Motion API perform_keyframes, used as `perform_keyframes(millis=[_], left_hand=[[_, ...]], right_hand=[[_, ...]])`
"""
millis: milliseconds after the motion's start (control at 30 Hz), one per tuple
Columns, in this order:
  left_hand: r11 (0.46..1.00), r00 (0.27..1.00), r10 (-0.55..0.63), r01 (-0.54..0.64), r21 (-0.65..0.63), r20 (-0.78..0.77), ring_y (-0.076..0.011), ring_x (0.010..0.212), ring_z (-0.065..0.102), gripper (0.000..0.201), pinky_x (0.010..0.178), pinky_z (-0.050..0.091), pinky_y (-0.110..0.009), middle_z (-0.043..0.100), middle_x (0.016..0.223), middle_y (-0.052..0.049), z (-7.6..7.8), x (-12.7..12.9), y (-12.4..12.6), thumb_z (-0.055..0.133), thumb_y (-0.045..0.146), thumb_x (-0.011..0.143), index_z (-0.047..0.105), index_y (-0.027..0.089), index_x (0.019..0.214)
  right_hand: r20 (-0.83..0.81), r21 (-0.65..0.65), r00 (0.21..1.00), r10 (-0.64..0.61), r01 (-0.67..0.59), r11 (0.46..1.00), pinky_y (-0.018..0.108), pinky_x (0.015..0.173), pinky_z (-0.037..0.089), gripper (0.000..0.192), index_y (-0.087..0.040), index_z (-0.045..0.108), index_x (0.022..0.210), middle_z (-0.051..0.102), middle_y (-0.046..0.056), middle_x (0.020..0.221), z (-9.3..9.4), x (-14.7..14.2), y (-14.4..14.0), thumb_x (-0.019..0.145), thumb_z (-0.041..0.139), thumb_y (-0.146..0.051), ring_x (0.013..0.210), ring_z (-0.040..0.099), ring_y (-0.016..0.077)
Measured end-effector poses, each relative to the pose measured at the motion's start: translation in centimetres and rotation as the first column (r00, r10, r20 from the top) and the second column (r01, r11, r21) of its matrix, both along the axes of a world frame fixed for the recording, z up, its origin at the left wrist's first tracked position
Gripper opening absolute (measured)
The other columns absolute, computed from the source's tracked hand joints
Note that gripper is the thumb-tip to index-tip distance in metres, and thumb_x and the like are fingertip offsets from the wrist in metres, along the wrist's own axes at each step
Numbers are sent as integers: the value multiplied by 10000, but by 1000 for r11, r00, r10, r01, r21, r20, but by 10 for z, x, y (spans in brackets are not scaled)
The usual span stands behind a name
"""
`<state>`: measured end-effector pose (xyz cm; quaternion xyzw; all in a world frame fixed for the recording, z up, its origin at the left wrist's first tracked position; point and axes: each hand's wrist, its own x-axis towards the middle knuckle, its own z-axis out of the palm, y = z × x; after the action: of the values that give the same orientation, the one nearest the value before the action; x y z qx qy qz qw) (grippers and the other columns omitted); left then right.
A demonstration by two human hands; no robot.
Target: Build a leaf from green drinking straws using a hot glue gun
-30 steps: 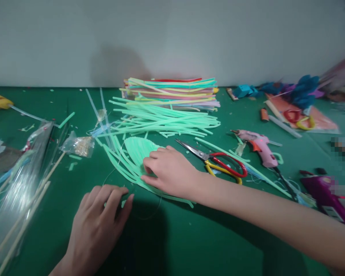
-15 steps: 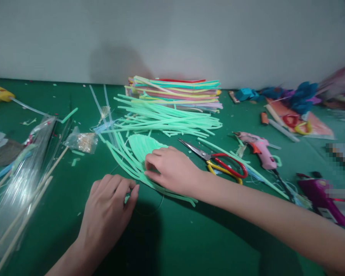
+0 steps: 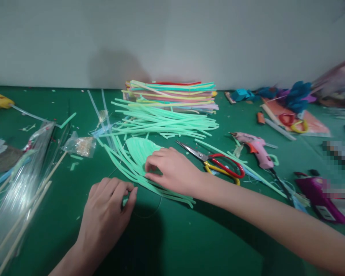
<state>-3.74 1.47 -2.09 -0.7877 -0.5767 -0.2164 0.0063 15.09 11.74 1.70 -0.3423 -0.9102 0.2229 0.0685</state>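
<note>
A leaf-shaped piece of mint-green pipe cleaners [image 3: 139, 147] lies on the table, its layers packed side by side and loose strands trailing from its lower left edge. My right hand [image 3: 169, 168] rests over it, fingers curled and thumb pressed toward the strands; the fingertips are closed on the pipe cleaners. Just left and nearer to me, my left hand [image 3: 109, 207] hovers low with thumb and forefinger pinched. Whatever it may hold is too small to make out. A thin wire [image 3: 149, 216] curves out between the two hands. Scissors [image 3: 215, 161] with red and yellow handles lie right of the leaf piece.
Loose green pipe cleaners [image 3: 166, 120] and a multicoloured bundle [image 3: 172, 94] lie behind. On the right are a pink glue gun [image 3: 257, 147] and a purple tool [image 3: 322, 195]. A small plastic bag [image 3: 83, 145], clear plastic sleeves [image 3: 25, 184] and wooden sticks [image 3: 31, 211] lie left.
The view has shifted slightly, so the table's things appear a little lower and more to the left. Both hands keep nearly the same pose and place.
</note>
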Motion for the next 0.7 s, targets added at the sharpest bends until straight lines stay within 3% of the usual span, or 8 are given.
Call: perform_keyframes(millis=[333,700], left_hand=[[1000,1000,-8,8,6,-8,-220,702,510,127,668,342,-357,586,712,-20,1,0,1,582,199,902,553,208,778],[1000,1000,-6,6,10,-12,-214,714,503,116,683,353,-359,587,725,-23,-2,-1,0,569,195,910,556,207,796]], right_hand=[[-13,11,1000,-24,25,1000,320,745,316,141,-173,680,830,661,43,866,-1,2,-12,889,653,-298,869,542,195],[54,139,998,-43,35,990,346,763,317,144,-177,635,824,649,49,863,-4,-13,-12,900,576,-284,878,529,219]])
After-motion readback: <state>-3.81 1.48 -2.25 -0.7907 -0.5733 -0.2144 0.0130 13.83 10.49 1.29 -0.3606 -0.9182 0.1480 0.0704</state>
